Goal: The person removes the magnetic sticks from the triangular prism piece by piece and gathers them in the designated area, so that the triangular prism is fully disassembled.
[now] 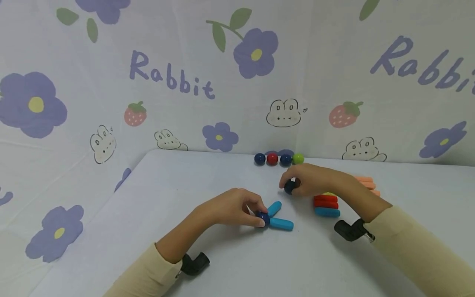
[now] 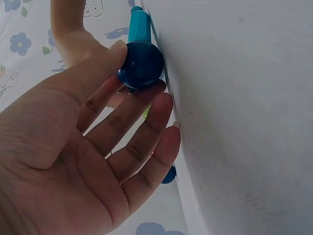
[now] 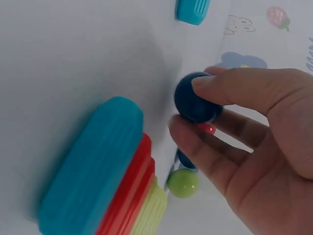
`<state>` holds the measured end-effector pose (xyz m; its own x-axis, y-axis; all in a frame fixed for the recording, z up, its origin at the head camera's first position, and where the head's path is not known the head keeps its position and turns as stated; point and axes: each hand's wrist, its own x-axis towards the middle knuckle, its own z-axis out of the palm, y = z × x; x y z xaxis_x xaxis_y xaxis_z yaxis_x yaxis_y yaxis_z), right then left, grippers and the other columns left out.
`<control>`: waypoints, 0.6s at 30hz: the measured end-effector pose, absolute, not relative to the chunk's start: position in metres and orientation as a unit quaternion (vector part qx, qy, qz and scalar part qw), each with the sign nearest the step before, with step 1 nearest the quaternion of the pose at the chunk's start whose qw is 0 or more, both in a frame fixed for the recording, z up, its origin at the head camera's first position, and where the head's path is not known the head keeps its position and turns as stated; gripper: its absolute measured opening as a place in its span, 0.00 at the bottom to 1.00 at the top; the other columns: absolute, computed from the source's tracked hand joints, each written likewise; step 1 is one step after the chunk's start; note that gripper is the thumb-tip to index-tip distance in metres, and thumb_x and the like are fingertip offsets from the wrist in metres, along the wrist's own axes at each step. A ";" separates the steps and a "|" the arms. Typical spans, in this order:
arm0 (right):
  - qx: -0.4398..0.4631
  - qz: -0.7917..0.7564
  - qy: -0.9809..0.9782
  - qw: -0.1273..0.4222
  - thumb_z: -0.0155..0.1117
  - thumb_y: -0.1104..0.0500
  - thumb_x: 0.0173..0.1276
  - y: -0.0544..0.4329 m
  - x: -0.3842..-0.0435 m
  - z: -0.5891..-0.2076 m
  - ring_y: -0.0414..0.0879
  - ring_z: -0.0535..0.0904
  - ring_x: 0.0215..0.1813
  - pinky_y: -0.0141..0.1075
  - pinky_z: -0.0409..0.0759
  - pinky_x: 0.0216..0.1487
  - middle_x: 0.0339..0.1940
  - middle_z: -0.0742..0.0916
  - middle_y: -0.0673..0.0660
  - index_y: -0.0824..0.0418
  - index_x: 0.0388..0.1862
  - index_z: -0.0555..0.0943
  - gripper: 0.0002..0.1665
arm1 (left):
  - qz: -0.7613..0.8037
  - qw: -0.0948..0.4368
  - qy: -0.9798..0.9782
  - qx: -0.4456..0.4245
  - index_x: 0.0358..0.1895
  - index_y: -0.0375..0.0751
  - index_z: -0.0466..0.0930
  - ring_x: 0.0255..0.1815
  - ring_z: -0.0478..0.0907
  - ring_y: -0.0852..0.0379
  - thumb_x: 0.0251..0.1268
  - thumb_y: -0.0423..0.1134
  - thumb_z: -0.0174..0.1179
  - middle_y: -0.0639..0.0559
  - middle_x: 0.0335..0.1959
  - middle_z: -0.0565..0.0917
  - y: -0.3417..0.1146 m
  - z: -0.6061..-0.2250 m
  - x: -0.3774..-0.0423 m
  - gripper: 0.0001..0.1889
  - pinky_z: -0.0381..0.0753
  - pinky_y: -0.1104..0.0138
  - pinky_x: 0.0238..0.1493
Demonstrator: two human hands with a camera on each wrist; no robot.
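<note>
My left hand [image 1: 237,208] pinches a dark blue ball [image 2: 142,65] between thumb and fingers, low over the white table. Two light blue rods [image 1: 281,224] fan out from that ball to the right, one pointing toward me and one away. Farther back, my right hand [image 1: 309,180] grips a second dark blue ball [image 3: 195,98] with thumb and fingertips. Just right of that hand lies a row of rods: a blue rod [image 1: 327,212] in front, red rods [image 1: 325,201] behind it, then a yellow-green rod [image 3: 149,210], partly hidden by the right forearm in the head view.
Along the table's back edge stand a dark blue ball [image 1: 259,159], a red ball [image 1: 272,159], another dark blue ball [image 1: 285,160] and a lime green ball [image 1: 298,159]. Several orange rods [image 1: 367,182] lie behind the right forearm. A patterned cloth [image 1: 178,111] hangs behind the table.
</note>
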<state>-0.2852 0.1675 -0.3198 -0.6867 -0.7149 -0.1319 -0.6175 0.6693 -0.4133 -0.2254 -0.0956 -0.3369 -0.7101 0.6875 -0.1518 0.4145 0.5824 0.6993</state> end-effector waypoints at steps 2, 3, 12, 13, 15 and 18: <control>-0.368 -0.166 0.906 0.128 0.66 0.69 0.64 0.166 -0.288 -0.318 0.50 0.78 0.48 0.45 0.82 0.52 0.49 0.84 0.54 0.59 0.50 0.86 0.16 | 0.327 0.208 0.865 0.320 0.43 0.55 0.87 0.39 0.83 0.64 0.62 0.42 0.72 0.65 0.37 0.86 -0.095 -0.338 -0.226 0.08 0.81 0.69 0.44; -0.368 -0.165 0.907 0.119 0.66 0.69 0.63 0.165 -0.289 -0.317 0.51 0.77 0.49 0.46 0.82 0.52 0.49 0.84 0.55 0.59 0.50 0.87 0.16 | 0.328 0.208 0.864 0.320 0.43 0.55 0.87 0.39 0.83 0.64 0.62 0.42 0.72 0.65 0.37 0.86 -0.095 -0.338 -0.226 0.08 0.81 0.69 0.43; -0.320 -0.179 0.926 0.090 0.66 0.67 0.60 0.139 -0.318 -0.307 0.53 0.76 0.49 0.47 0.81 0.55 0.49 0.84 0.58 0.65 0.53 0.82 0.19 | 0.333 0.208 0.860 0.324 0.43 0.53 0.87 0.39 0.83 0.64 0.62 0.41 0.72 0.65 0.37 0.86 -0.095 -0.338 -0.227 0.08 0.81 0.70 0.44; -0.315 -0.181 0.927 0.090 0.66 0.67 0.60 0.136 -0.322 -0.306 0.53 0.75 0.48 0.46 0.80 0.54 0.48 0.84 0.58 0.65 0.52 0.82 0.19 | 0.336 0.209 0.859 0.326 0.43 0.53 0.87 0.39 0.83 0.64 0.62 0.41 0.72 0.65 0.37 0.86 -0.095 -0.338 -0.227 0.08 0.81 0.70 0.44; -0.310 -0.182 0.929 0.092 0.66 0.68 0.59 0.127 -0.328 -0.304 0.53 0.75 0.46 0.45 0.81 0.51 0.45 0.83 0.58 0.66 0.51 0.82 0.19 | 0.340 0.210 0.856 0.328 0.43 0.52 0.87 0.39 0.83 0.64 0.62 0.41 0.72 0.65 0.37 0.86 -0.096 -0.339 -0.226 0.08 0.82 0.70 0.43; -0.314 -0.174 0.931 0.074 0.66 0.68 0.58 0.115 -0.336 -0.298 0.53 0.76 0.45 0.44 0.80 0.48 0.43 0.84 0.59 0.66 0.49 0.83 0.18 | 0.338 0.206 0.857 0.331 0.43 0.52 0.87 0.39 0.83 0.64 0.62 0.41 0.72 0.65 0.37 0.86 -0.096 -0.339 -0.227 0.08 0.82 0.70 0.43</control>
